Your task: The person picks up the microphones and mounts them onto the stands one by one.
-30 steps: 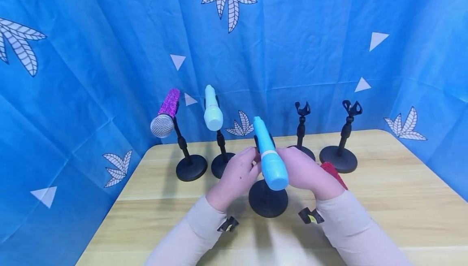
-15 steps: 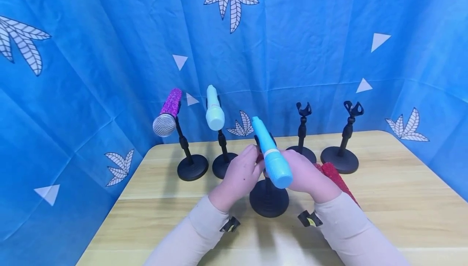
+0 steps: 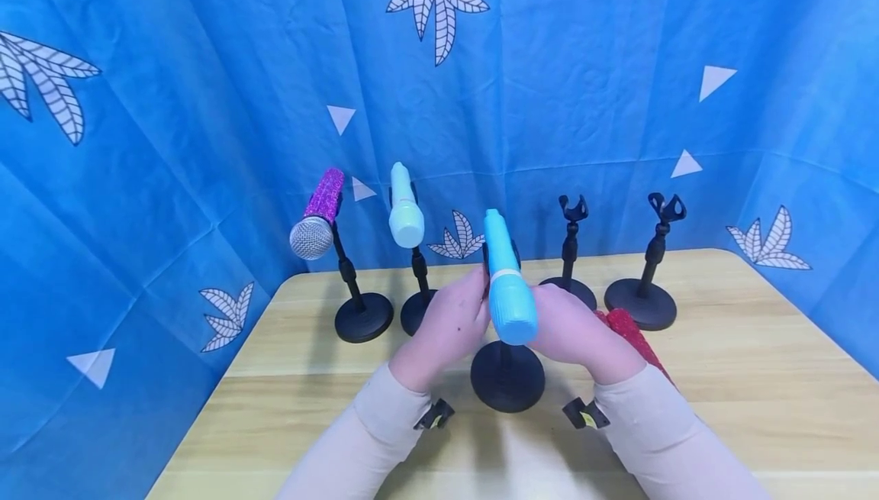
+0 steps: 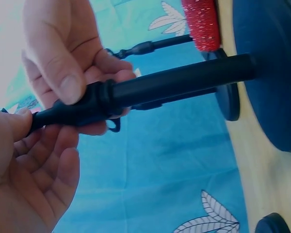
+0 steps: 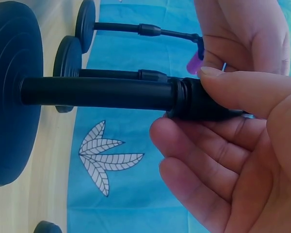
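A bright blue microphone [image 3: 511, 305] sits tilted in the clip of a black desk stand [image 3: 507, 382], its head toward me. My left hand [image 3: 449, 317] pinches the stand's thin upper rod [image 4: 46, 117] just under the clip. Lower down, the thumb and fingers of my right hand [image 3: 570, 324] grip the thicker collar [image 5: 189, 99] of the same pole. The round base is on the table. In the head view the microphone and the hands hide most of the pole.
A purple glitter microphone [image 3: 321, 202] and a pale mint one [image 3: 405, 214] stand on stands at back left. Two stands with bare clips [image 3: 573, 210] are at back right. Red glittery things [image 3: 635, 340] lie beside my right forearm on the wooden table [image 3: 755, 378]. Blue curtain [image 3: 584, 65] surrounds it.
The blue microphone first swung its head slightly right, then came back left and sits a little higher. Both hands stay on the stand's pole.
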Motion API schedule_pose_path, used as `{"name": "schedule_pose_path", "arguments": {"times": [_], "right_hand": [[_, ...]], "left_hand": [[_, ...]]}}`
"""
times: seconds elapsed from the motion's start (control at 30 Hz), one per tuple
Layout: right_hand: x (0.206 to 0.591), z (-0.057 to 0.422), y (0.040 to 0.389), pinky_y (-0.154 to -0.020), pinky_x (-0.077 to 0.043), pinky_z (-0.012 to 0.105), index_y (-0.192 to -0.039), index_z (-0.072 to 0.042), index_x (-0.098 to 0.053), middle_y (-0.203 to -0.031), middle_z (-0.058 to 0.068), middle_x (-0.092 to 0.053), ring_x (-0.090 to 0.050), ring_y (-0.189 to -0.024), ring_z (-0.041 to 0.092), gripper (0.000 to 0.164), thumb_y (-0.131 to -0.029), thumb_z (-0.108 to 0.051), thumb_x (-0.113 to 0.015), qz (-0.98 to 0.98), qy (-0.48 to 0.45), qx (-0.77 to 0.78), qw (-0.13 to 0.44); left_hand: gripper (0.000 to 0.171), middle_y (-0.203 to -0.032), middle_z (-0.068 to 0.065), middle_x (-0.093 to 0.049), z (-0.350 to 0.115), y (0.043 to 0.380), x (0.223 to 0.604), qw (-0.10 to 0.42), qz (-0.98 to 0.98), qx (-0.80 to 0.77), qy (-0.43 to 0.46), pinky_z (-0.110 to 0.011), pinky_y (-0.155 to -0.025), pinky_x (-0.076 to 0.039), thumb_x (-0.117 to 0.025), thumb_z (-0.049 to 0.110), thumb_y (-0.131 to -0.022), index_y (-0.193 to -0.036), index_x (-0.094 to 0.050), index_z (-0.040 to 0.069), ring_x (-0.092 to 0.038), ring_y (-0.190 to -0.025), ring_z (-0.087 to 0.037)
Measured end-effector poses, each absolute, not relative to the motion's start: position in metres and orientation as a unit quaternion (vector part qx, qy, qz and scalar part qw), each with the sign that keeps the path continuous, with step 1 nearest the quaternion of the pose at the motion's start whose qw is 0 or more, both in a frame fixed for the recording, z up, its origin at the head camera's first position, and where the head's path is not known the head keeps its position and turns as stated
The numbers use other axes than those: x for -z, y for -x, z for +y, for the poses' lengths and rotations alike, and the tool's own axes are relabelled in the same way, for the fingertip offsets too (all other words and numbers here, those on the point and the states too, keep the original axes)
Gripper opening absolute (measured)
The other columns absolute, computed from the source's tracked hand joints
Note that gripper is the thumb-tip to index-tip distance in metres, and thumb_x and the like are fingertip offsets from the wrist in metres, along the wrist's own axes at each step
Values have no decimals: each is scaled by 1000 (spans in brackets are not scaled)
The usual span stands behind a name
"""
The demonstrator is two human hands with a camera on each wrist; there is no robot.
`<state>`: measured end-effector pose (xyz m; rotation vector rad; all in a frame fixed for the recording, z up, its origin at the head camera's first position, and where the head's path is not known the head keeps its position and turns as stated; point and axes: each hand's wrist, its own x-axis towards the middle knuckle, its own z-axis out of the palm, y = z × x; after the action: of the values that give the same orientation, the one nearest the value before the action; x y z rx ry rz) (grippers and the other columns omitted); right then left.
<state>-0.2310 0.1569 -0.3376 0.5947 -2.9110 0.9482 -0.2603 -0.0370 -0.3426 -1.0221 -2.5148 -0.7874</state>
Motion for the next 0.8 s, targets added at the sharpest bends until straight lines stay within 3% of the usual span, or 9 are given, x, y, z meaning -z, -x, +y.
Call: {"name": "schedule_pose_path", "arguments": {"times": [0.23,0.33,0.53,0.73,0.8], "right_hand": [[341,157,233,-73,-56,38,-110,-12,-65,-77,-5,-65,-66,-75,13,33,-87,-30,-80,-921,-138,-363,-31],[342,157,233,-75,-57,38,-111,-12,-65,-80,-7,-66,-66,-78,12,35,-87,-31,-81,-923,-144,-356,-26],[342,156,234,-68,-55,33,-100,-16,-66,-71,-10,-61,-62,-69,9,21,-89,-29,-78,-931,-191,-311,5],[342,158,234,-80,-57,39,-114,-14,-65,-87,-11,-68,-68,-85,10,31,-90,-28,-78,-919,-195,-342,-20],[341,160,234,-80,-57,39,-113,-14,-65,-82,-9,-66,-68,-84,11,28,-91,-26,-76,-910,-205,-359,-30]], "left_hand": [[16,-80,0,-51,-37,265,330,136,-877,270,373,-26,-60,-47,-47,19,-109,-118,-48,5,-54,-68,-13],[22,-81,0,-53,-37,265,325,123,-879,270,374,-26,-62,-48,-46,20,-109,-124,-47,4,-56,-70,-13],[33,-94,-5,-60,-39,264,316,116,-873,294,372,-32,-74,-53,-42,21,-110,-137,-44,2,-61,-82,-16],[29,-90,-6,-60,-38,262,316,126,-869,303,371,-30,-73,-55,-47,17,-109,-133,-47,1,-62,-79,-16],[28,-93,-6,-61,-38,262,318,131,-870,302,368,-30,-75,-56,-48,16,-108,-131,-47,1,-63,-82,-16]]}}
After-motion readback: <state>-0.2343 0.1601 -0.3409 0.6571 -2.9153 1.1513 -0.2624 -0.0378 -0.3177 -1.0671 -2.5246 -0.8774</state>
